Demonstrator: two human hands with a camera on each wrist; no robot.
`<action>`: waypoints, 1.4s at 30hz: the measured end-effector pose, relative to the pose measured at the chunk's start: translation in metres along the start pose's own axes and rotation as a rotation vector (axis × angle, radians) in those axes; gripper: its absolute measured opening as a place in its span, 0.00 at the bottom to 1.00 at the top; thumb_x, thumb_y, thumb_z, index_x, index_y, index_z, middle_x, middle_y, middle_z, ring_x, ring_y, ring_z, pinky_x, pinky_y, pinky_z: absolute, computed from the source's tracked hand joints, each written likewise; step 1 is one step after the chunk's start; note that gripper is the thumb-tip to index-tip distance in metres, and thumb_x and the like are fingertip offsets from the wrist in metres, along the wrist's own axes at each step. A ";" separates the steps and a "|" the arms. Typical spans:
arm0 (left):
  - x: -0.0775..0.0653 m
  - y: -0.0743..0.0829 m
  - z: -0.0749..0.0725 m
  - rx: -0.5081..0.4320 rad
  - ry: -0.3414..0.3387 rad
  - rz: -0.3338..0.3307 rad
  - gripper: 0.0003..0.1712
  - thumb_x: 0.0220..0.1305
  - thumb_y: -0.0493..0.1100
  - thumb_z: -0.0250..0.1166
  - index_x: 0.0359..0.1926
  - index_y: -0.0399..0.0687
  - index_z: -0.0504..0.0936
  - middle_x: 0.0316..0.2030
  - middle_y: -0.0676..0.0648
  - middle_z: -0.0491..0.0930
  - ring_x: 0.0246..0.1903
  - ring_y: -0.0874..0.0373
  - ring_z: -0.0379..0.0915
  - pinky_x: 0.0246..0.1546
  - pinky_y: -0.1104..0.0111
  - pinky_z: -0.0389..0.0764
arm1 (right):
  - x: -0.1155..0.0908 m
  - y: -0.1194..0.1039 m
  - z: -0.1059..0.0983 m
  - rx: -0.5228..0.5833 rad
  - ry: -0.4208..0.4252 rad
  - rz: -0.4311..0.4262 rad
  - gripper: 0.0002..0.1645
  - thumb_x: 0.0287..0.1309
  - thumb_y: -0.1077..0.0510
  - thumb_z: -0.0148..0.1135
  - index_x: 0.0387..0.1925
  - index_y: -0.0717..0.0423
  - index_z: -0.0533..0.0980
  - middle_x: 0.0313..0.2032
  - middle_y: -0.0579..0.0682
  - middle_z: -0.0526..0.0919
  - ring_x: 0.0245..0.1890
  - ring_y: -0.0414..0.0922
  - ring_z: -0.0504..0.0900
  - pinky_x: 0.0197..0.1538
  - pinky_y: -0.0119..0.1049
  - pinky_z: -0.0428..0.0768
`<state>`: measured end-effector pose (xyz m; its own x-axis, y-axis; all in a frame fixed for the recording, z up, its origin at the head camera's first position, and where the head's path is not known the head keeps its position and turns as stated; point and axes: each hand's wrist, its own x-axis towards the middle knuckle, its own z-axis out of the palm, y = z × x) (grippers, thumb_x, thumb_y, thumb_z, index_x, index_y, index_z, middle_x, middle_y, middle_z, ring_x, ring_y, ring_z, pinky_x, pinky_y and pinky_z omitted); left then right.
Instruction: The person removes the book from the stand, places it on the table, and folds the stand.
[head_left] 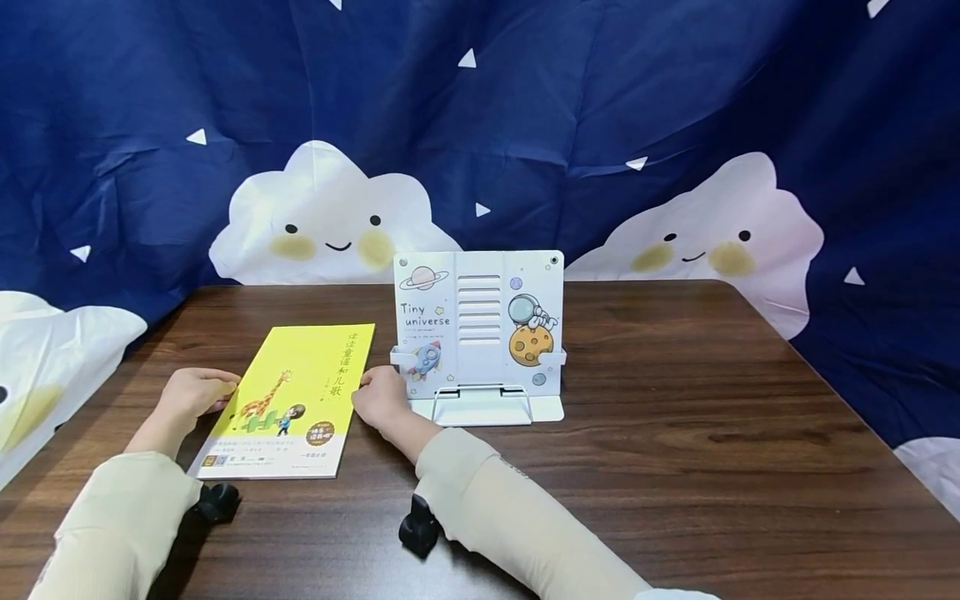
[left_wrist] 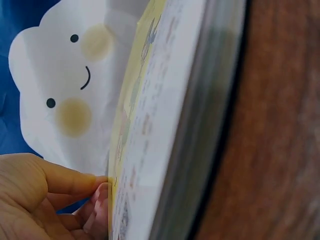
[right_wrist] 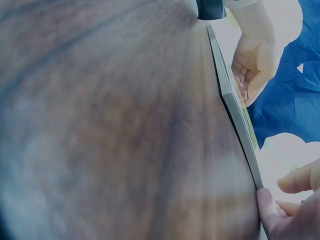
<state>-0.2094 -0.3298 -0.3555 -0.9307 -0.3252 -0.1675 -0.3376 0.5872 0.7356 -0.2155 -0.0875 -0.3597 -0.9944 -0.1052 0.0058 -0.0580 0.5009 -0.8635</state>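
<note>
A yellow paperback book [head_left: 300,358] with a giraffe and a child on its cover lies at the left of the table. My left hand [head_left: 197,392] pinches its left edge; in the left wrist view the thumb [left_wrist: 75,181] meets the cover's rim. At the opposite edge my right hand [head_left: 381,400] touches the book. In the right wrist view a fingertip [right_wrist: 265,197] is against that edge while the thumb appears apart from the cover. Just right of this hand stands a white book stand [head_left: 480,325] with space drawings, side clips and a wire page holder.
The dark wooden table [head_left: 675,433] stretches away to the right of the stand. Behind it hangs a blue curtain [head_left: 525,108] with smiling clouds and white triangles. Black devices [head_left: 418,527] are worn at both wrists, under beige sleeves [head_left: 517,508].
</note>
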 end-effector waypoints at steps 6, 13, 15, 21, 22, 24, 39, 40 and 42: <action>0.002 -0.003 -0.003 -0.013 -0.012 0.034 0.19 0.56 0.35 0.52 0.45 0.22 0.70 0.32 0.39 0.73 0.22 0.62 0.68 0.19 0.74 0.73 | -0.002 -0.003 -0.003 0.008 -0.034 0.004 0.04 0.37 0.70 0.56 0.17 0.61 0.76 0.20 0.49 0.73 0.21 0.42 0.68 0.19 0.28 0.68; 0.032 -0.030 -0.004 0.024 0.042 0.043 0.19 0.58 0.37 0.51 0.47 0.27 0.70 0.41 0.34 0.71 0.28 0.58 0.70 0.22 0.75 0.74 | -0.007 -0.006 -0.006 0.025 -0.064 -0.015 0.11 0.40 0.68 0.58 0.31 0.65 0.78 0.24 0.48 0.75 0.26 0.39 0.71 0.27 0.27 0.71; 0.041 -0.038 -0.004 0.051 0.070 0.045 0.19 0.59 0.39 0.50 0.48 0.29 0.71 0.44 0.34 0.71 0.33 0.54 0.70 0.27 0.72 0.76 | -0.008 -0.008 -0.008 0.026 -0.069 -0.031 0.15 0.41 0.66 0.59 0.36 0.65 0.77 0.24 0.47 0.76 0.26 0.38 0.72 0.30 0.27 0.71; 0.056 -0.051 -0.007 0.053 0.099 0.065 0.20 0.61 0.40 0.46 0.51 0.32 0.69 0.46 0.33 0.69 0.41 0.47 0.68 0.31 0.66 0.75 | -0.012 -0.016 -0.011 0.056 -0.086 -0.057 0.16 0.43 0.63 0.62 0.38 0.65 0.76 0.22 0.45 0.76 0.22 0.35 0.72 0.26 0.25 0.71; 0.057 -0.052 -0.008 0.051 0.100 0.068 0.20 0.61 0.40 0.46 0.51 0.33 0.69 0.46 0.33 0.69 0.41 0.47 0.68 0.31 0.67 0.75 | -0.013 -0.017 -0.011 0.059 -0.088 -0.064 0.16 0.43 0.63 0.62 0.38 0.65 0.76 0.22 0.45 0.76 0.21 0.35 0.72 0.26 0.25 0.71; 0.060 -0.053 -0.010 0.052 0.102 0.071 0.20 0.61 0.40 0.46 0.51 0.34 0.69 0.46 0.34 0.70 0.41 0.48 0.69 0.30 0.68 0.75 | -0.014 -0.019 -0.013 0.061 -0.091 -0.080 0.16 0.43 0.63 0.62 0.38 0.65 0.76 0.22 0.45 0.76 0.21 0.35 0.72 0.25 0.25 0.71; 0.077 -0.046 -0.010 0.052 0.023 0.180 0.25 0.58 0.52 0.54 0.51 0.41 0.69 0.47 0.38 0.70 0.42 0.49 0.69 0.31 0.69 0.75 | -0.012 -0.031 -0.042 0.001 -0.063 -0.209 0.14 0.45 0.61 0.62 0.37 0.64 0.75 0.21 0.43 0.74 0.22 0.36 0.71 0.27 0.24 0.69; 0.077 -0.045 -0.010 0.053 0.018 0.183 0.25 0.57 0.53 0.54 0.50 0.41 0.70 0.47 0.38 0.70 0.42 0.48 0.69 0.31 0.68 0.75 | -0.012 -0.031 -0.044 -0.011 -0.061 -0.219 0.15 0.45 0.61 0.62 0.37 0.64 0.75 0.21 0.44 0.74 0.22 0.36 0.71 0.26 0.25 0.69; 0.078 -0.044 -0.009 0.061 0.008 0.193 0.26 0.57 0.54 0.55 0.50 0.41 0.70 0.47 0.38 0.70 0.42 0.48 0.69 0.31 0.68 0.75 | -0.011 -0.033 -0.049 -0.023 -0.062 -0.230 0.16 0.46 0.61 0.61 0.38 0.64 0.75 0.21 0.44 0.74 0.22 0.36 0.71 0.26 0.25 0.69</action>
<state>-0.2660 -0.3875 -0.3948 -0.9779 -0.2078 -0.0223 -0.1613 0.6829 0.7124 -0.2065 -0.0607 -0.3071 -0.9476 -0.2712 0.1689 -0.2848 0.4775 -0.8312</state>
